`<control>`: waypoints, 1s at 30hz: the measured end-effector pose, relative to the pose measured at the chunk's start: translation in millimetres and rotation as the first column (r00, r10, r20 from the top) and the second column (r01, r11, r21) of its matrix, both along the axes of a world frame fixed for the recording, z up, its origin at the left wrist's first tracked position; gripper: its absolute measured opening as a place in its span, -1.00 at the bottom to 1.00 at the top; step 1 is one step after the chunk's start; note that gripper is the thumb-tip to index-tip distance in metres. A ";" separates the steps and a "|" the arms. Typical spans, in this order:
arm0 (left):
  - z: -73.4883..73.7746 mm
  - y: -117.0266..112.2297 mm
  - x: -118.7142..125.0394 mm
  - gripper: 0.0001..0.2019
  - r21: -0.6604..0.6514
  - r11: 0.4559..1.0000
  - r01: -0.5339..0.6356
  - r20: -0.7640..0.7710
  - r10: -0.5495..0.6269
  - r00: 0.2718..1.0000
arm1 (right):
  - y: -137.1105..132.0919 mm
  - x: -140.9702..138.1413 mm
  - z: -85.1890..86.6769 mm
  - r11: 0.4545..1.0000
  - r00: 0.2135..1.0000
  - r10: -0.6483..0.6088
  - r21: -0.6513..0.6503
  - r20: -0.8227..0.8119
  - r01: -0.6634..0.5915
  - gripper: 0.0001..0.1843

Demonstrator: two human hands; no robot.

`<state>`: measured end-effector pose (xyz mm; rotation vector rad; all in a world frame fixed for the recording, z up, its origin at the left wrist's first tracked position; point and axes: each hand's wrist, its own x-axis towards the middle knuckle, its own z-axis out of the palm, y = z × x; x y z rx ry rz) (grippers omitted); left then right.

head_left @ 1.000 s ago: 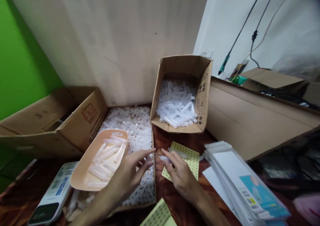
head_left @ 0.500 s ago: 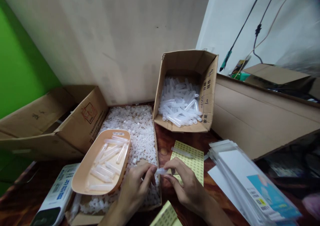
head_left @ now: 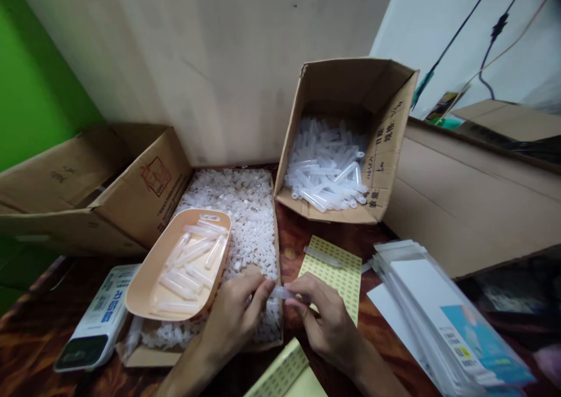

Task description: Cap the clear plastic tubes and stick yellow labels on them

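A small translucent plastic tube [head_left: 281, 292] spans the gap between my hands, just over the right edge of a shallow cardboard tray. My right hand [head_left: 326, 315] pinches its right end between thumb and fingers. At the left end, my left hand [head_left: 241, 306] is closed with thumb and forefinger against the tube. Beyond my right hand lies a yellow sheet of small dots [head_left: 350, 283], with another clear tube [head_left: 324, 256] on it. A second yellow dotted sheet [head_left: 284, 373], folded or curled, is nearest to me. What the hidden fingers touch cannot be seen.
A peach tray [head_left: 144, 294] of clear tubes rests on the cardboard tray of small white pieces [head_left: 249, 210]. A tilted carton [head_left: 397, 145] holds many tubes. Left are an open carton [head_left: 144, 192] and a white device [head_left: 99, 321]; right, stacked plastic sleeves [head_left: 421, 286].
The camera view has shifted slightly. The tube remains between both hands, with my right fingers now covering more of its right end.
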<state>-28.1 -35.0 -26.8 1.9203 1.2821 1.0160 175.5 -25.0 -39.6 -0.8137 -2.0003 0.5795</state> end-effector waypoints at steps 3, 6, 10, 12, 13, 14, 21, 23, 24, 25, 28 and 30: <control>1.7 -0.9 -2.1 -0.89 0.077 0.994 0.075 0.055 -0.080 0.995 | -1.4 -0.3 0.0 0.998 0.999 -0.035 -0.056 -0.008 0.035 -0.85; -0.3 -0.1 -4.7 -0.87 0.028 0.999 0.018 0.060 -0.020 0.998 | -1.0 -0.6 -1.6 0.995 0.997 -0.069 -0.072 -0.044 0.066 -0.83; 0.6 0.2 -3.9 -0.54 -0.203 0.979 0.034 0.037 -0.027 0.999 | 2.5 -1.9 -1.4 1.000 0.997 0.006 0.027 -0.075 -0.004 -0.82; 4.9 -1.4 -2.1 -0.49 -0.274 0.960 0.059 0.089 -0.036 0.995 | 2.8 -2.1 0.4 0.998 0.995 0.044 0.054 -0.091 -0.039 -0.84; 7.3 -2.6 -1.2 -0.51 -0.288 0.955 0.066 0.109 -0.036 0.993 | 2.0 -2.2 1.3 0.998 0.994 0.035 0.045 -0.104 -0.031 -0.87; 9.5 -4.0 -0.6 -0.55 -0.289 0.955 0.069 0.117 -0.036 0.993 | 0.6 -2.2 2.2 1.000 0.993 0.007 0.018 -0.122 -0.005 -0.91; -0.4 -9.0 -1.9 -0.92 0.132 0.987 0.088 -0.007 -0.088 0.996 | -13.1 -14.4 3.7 0.735 0.899 -0.215 -0.670 -0.381 -0.108 -0.70; -3.7 -6.3 -3.4 -0.89 0.230 0.969 0.094 -0.073 -0.079 0.994 | -11.4 -18.3 5.3 0.642 0.842 -0.268 -0.738 -0.469 -0.207 -0.65; -3.0 -5.1 -4.4 -0.87 0.250 0.964 0.089 -0.110 -0.064 0.992 | -9.6 -18.9 6.7 0.649 0.825 -0.296 -0.735 -0.482 -0.197 -0.64; -0.4 -4.4 -5.6 -0.83 0.251 0.964 0.083 -0.149 -0.047 0.988 | -7.2 -18.3 8.5 0.681 0.815 -0.325 -0.716 -0.480 -0.150 -0.66; 14.0 -7.3 -8.1 -0.69 0.159 0.978 0.139 -0.291 -0.088 0.953 | 1.1 -10.4 13.8 0.788 0.794 -0.407 -0.614 -0.451 0.055 -0.71; 21.7 -13.4 -6.5 -0.64 0.049 0.961 0.270 -0.401 -0.229 0.887 | 6.1 -2.7 16.1 0.817 0.782 -0.431 -0.563 -0.450 0.127 -0.73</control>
